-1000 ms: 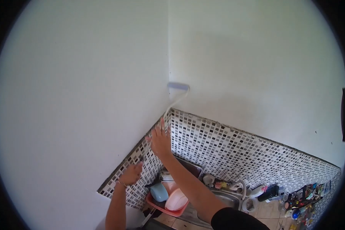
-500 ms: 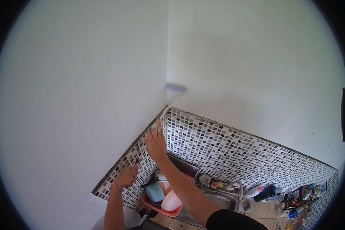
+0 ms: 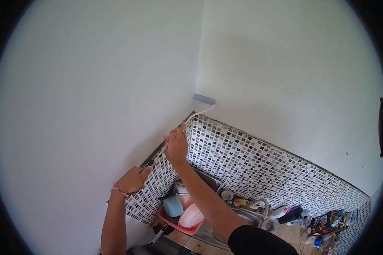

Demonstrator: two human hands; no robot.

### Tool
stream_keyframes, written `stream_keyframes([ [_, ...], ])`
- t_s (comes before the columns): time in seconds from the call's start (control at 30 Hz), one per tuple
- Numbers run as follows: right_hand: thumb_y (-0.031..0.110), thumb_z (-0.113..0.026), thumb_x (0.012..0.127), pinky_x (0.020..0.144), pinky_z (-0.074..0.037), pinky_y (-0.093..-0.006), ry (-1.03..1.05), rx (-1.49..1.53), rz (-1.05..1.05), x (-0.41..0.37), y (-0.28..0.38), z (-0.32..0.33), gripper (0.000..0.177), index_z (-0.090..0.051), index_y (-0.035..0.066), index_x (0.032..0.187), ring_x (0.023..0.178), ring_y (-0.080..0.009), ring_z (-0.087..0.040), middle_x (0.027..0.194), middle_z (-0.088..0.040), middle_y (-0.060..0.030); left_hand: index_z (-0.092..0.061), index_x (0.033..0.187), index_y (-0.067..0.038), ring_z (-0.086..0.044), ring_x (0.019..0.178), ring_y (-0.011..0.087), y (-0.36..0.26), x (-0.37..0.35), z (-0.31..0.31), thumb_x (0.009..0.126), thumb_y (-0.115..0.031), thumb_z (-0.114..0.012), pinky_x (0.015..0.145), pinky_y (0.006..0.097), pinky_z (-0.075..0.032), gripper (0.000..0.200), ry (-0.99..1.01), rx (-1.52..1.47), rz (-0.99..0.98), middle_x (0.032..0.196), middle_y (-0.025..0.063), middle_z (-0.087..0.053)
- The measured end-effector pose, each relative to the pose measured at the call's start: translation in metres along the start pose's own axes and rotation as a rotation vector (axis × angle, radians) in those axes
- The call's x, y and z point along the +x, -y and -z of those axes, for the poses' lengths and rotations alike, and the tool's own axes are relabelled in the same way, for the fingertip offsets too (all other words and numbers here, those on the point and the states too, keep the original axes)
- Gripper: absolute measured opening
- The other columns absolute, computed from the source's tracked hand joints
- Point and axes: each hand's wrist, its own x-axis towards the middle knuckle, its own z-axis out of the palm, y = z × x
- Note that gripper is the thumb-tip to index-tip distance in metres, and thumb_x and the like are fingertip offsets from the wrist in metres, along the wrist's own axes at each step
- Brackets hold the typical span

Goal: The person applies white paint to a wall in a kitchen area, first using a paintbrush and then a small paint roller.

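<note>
My right hand [image 3: 176,146] grips the thin white handle of a small paint roller [image 3: 204,100]. The roller's pale blue sleeve lies against the white wall [image 3: 285,76] just right of the room corner, a little above the top edge of the mosaic tile backsplash [image 3: 251,161]. My left hand [image 3: 133,179] rests with curled fingers on the top edge of the tiled strip on the left wall [image 3: 85,106], holding nothing I can make out.
Below stands a steel sink [image 3: 246,216] with a tap [image 3: 266,204]. A red dish basin [image 3: 178,221] holds a blue cup [image 3: 173,206] and pink plates. Bottles and small items [image 3: 327,223] crowd the counter at lower right.
The roller has stayed near the corner just above the tiles while my view shifted left. My left hand moved up along the tile edge.
</note>
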Motion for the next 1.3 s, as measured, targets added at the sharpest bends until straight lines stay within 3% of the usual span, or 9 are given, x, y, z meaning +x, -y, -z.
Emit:
stream_keyframes([
  [0.03,0.014,-0.065,0.093,0.095,-0.047,-0.0563,-0.027,-0.021,0.049,0.004,-0.001,0.004,0.023,-0.055,-0.006,0.095,0.127,-0.0565,-0.046,0.106,-0.051,-0.0278,-0.050,0.068,-0.005,-0.040,0.040,0.0116,0.003,0.002,-0.002,0.105,-0.049,-0.045,0.040,0.0308,-0.036,0.058,-0.011,0.007,-0.018,0.054,0.0028,-0.047],
  [0.3,0.011,-0.063,0.093,0.090,-0.050,-0.0510,-0.116,-0.052,0.186,0.075,-0.021,0.029,0.017,-0.056,-0.005,0.091,0.128,-0.0521,-0.048,0.098,-0.051,-0.0233,-0.049,0.067,-0.007,-0.039,0.037,0.0106,-0.025,0.026,-0.016,0.105,-0.052,-0.044,0.037,0.0285,-0.035,0.059,-0.045,-0.131,-0.175,0.052,0.0015,-0.045],
  [0.47,0.011,-0.061,0.094,0.085,-0.052,-0.0483,-0.043,-0.054,0.155,-0.007,-0.035,0.019,0.017,-0.058,-0.004,0.088,0.123,-0.0494,-0.053,0.097,-0.051,-0.0222,-0.054,0.072,-0.005,-0.043,0.038,0.0114,0.070,0.060,-0.072,0.101,-0.056,-0.049,0.036,0.0289,-0.034,0.059,-0.009,-0.106,-0.210,0.053,0.0023,-0.048],
  [0.53,0.010,-0.062,0.094,0.086,-0.052,-0.0485,0.083,0.003,0.053,-0.040,-0.039,0.015,0.016,-0.058,-0.004,0.088,0.125,-0.0491,-0.051,0.099,-0.052,-0.0221,-0.054,0.071,-0.005,-0.046,0.040,0.0125,0.069,0.046,-0.088,0.101,-0.057,-0.047,0.037,0.0303,-0.036,0.061,0.056,-0.210,0.001,0.054,0.0029,-0.049],
  [0.7,0.012,-0.063,0.094,0.091,-0.051,-0.0483,0.006,-0.015,0.047,-0.001,-0.026,0.016,0.017,-0.060,-0.005,0.091,0.129,-0.0487,-0.048,0.104,-0.054,-0.0215,-0.056,0.072,-0.003,-0.049,0.044,0.0142,0.052,0.044,-0.055,0.102,-0.056,-0.046,0.042,0.0331,-0.040,0.062,-0.086,0.064,-0.201,0.056,0.0056,-0.053],
  [0.9,0.009,-0.062,0.094,0.087,-0.052,-0.0481,-0.064,0.032,0.072,0.041,-0.030,0.016,0.015,-0.059,-0.005,0.089,0.123,-0.0473,-0.052,0.104,-0.054,-0.0225,-0.055,0.071,-0.003,-0.041,0.038,0.0118,0.006,0.039,-0.043,0.103,-0.055,-0.045,0.036,0.0295,-0.035,0.062,-0.074,-0.140,-0.088,0.052,0.0026,-0.049],
  [1.07,0.008,-0.064,0.092,0.085,-0.054,-0.0474,0.061,-0.048,0.071,-0.080,-0.053,0.002,0.013,-0.060,-0.004,0.091,0.118,-0.0463,-0.055,0.100,-0.051,-0.0201,-0.057,0.072,-0.003,-0.052,0.044,0.0165,0.117,0.071,-0.110,0.099,-0.065,-0.046,0.044,0.0328,-0.042,0.068,0.055,-0.134,0.028,0.055,0.0054,-0.053],
  [1.2,0.009,-0.065,0.091,0.090,-0.052,-0.0465,0.093,-0.048,0.052,-0.074,-0.054,-0.002,0.013,-0.061,-0.003,0.094,0.121,-0.0474,-0.054,0.101,-0.051,-0.0202,-0.057,0.073,-0.003,-0.052,0.047,0.0165,0.120,0.074,-0.110,0.100,-0.062,-0.047,0.047,0.0325,-0.044,0.066,-0.069,-0.080,-0.087,0.057,0.0044,-0.054],
  [1.3,0.009,-0.065,0.090,0.087,-0.051,-0.0441,-0.034,-0.005,0.066,-0.011,-0.045,0.006,0.012,-0.060,-0.002,0.089,0.101,-0.0388,-0.059,0.098,-0.053,-0.0174,-0.055,0.071,-0.003,-0.049,0.045,0.0152,0.059,0.058,-0.078,0.102,-0.056,-0.046,0.045,0.0320,-0.041,0.063,-0.070,-0.092,-0.132,0.056,0.0027,-0.051],
])
